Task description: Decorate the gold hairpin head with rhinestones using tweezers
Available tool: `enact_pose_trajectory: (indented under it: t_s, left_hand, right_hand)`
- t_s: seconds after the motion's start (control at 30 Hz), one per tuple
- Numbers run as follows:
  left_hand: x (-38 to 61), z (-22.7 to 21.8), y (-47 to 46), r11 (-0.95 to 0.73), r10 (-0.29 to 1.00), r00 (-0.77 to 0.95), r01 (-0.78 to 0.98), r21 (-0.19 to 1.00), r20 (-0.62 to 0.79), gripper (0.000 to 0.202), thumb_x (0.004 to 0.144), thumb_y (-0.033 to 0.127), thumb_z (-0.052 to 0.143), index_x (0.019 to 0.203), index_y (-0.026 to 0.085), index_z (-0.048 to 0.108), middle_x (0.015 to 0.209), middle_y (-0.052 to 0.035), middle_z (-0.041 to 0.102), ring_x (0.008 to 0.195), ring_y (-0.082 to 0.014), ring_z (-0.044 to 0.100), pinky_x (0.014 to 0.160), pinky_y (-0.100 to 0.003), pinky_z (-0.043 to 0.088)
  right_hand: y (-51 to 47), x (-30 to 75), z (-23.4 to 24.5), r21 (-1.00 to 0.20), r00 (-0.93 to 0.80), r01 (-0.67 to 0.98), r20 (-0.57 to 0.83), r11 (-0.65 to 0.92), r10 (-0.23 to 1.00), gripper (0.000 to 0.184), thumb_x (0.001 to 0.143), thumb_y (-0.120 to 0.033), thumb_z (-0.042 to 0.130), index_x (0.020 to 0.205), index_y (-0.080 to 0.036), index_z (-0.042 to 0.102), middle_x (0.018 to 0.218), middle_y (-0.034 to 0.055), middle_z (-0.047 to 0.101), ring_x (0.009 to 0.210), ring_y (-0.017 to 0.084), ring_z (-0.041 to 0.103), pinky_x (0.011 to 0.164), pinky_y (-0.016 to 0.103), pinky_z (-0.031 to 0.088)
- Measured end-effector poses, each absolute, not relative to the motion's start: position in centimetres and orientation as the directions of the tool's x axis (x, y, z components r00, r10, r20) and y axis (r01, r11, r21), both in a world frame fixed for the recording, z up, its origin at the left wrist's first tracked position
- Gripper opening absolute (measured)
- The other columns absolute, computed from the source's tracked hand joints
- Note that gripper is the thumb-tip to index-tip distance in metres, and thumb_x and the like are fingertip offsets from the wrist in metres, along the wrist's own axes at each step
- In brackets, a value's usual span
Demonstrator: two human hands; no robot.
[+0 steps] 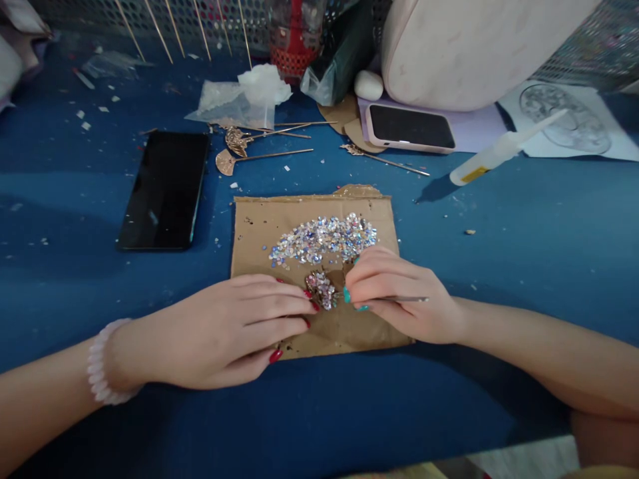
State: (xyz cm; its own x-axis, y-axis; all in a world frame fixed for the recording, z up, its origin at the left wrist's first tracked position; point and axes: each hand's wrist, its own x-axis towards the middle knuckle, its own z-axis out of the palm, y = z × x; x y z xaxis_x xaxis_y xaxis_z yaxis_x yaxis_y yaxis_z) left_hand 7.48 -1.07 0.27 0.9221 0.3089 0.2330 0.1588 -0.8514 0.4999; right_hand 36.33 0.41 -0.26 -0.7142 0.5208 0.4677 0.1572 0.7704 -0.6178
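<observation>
A small ornament (pixel 322 290) covered in pinkish, glittering stones lies on a flat piece of cardboard (pixel 264 213). My left hand (pixel 224 332) rests palm down with fingers stretched out, its fingertips against the ornament's left edge. On the other side, my right hand (pixel 399 293) pinches a thin metal rod (pixel 407 299) that sticks out to the right. Its front end is hidden by the fingers, so I cannot tell whether it is a separate tool or the ornament's stem. Just above both hands spreads a heap of shiny rhinestones (pixel 324 238).
Behind the cardboard lie metal hairpins (pixel 269 156), a plastic bag (pixel 224 100) and a pink-cased phone (pixel 412 128). A black phone (pixel 164 193) is at left. One white glue bottle (pixel 486 159) stands at right, by a printed sheet (pixel 569 120).
</observation>
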Motion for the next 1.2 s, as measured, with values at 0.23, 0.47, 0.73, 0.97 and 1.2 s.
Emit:
enact_pose_trajectory:
  t_s: [0.23, 0.47, 0.73, 0.97, 1.2]
  left_hand:
    - [7.43, 0.2, -1.07, -0.856, 0.304, 0.927, 0.164, 0.491, 0.22, 0.036, 0.095, 0.011, 0.045, 0.129, 0.013, 0.056, 0.135, -0.0095, 0.063, 0.13, -0.0209, 0.054, 0.114, -0.036, 0.042]
    - [7.33, 0.22, -1.13, -0.861, 0.299, 0.928, 0.162, 0.483, 0.222, 0.036, 0.096, 0.011, 0.045, 0.13, 0.013, 0.056, 0.136, -0.0083, 0.063, 0.131, -0.0201, 0.052, 0.116, -0.037, 0.039]
    - [7.45, 0.26, -1.06, -0.853, 0.305, 0.93, 0.17, 0.494, 0.207, 0.035, 0.095, 0.011, 0.046, 0.129, 0.014, 0.056, 0.135, -0.0092, 0.063, 0.131, -0.0203, 0.054, 0.116, -0.035, 0.039]
    - [7.42, 0.25, -1.1, -0.854, 0.306, 0.928, 0.17, 0.492, 0.211, 0.036, 0.096, 0.011, 0.045, 0.13, 0.014, 0.057, 0.136, -0.008, 0.063, 0.132, -0.0192, 0.052, 0.117, -0.034, 0.036]
    - [7.46, 0.25, -1.06, -0.852, 0.311, 0.927, 0.174, 0.494, 0.21, 0.036, 0.096, 0.011, 0.045, 0.129, 0.013, 0.057, 0.136, -0.0086, 0.063, 0.131, -0.0193, 0.053, 0.117, -0.034, 0.038]
  right_hand:
    - [0.42, 36.31, -0.26, -0.617, -0.71, 0.155, 0.474, 0.772, 0.521, 0.01, 0.1, -0.015, 0.05, 0.099, -0.018, 0.059, 0.089, 0.006, 0.07, 0.085, 0.015, 0.067, 0.082, 0.036, 0.054]
    - [0.51, 36.28, -0.27, -0.638, -0.688, 0.13, 0.493, 0.759, 0.532, 0.01, 0.099, -0.012, 0.05, 0.099, -0.017, 0.059, 0.089, 0.0066, 0.07, 0.086, 0.015, 0.067, 0.083, 0.036, 0.055]
    - [0.42, 36.3, -0.31, -0.627, -0.703, 0.135, 0.485, 0.767, 0.52, 0.012, 0.1, -0.014, 0.048, 0.099, -0.017, 0.059, 0.088, 0.0067, 0.07, 0.085, 0.015, 0.067, 0.081, 0.037, 0.055]
    - [0.71, 36.51, 0.05, -0.592, -0.669, 0.175, 0.515, 0.787, 0.536, 0.012, 0.099, -0.014, 0.05, 0.097, -0.019, 0.061, 0.089, 0.008, 0.071, 0.081, 0.016, 0.067, 0.077, 0.036, 0.057]
    - [1.26, 36.47, -0.14, -0.541, -0.56, 0.368, 0.521, 0.757, 0.644, 0.015, 0.09, -0.005, 0.06, 0.091, -0.019, 0.066, 0.086, 0.0057, 0.075, 0.082, 0.016, 0.071, 0.076, 0.033, 0.059]
